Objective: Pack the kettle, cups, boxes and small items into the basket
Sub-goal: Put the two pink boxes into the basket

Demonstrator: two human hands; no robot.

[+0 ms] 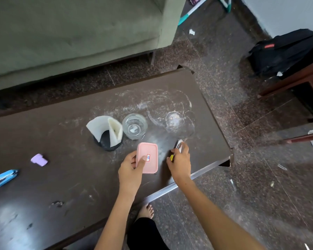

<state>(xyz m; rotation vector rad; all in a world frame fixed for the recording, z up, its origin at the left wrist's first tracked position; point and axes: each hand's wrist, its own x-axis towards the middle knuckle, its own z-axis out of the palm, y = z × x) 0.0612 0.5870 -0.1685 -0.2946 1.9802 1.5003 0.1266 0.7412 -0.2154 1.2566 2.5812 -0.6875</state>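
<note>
Gripping flat pink plastic lidded box [148, 157] by its near-left corner with left hand [132, 167], thumb on lid, apparently ready for lifting. Clenched right hand [181, 162] around small metal-and-yellow items [177, 147] just right of that box, likely gathered for packing. No basket visible.

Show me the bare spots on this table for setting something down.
Free: the near-left table, below the stapler; the far strip behind the glass. Crowded: the right end, around the napkin holder, pink box and both hands.
</note>
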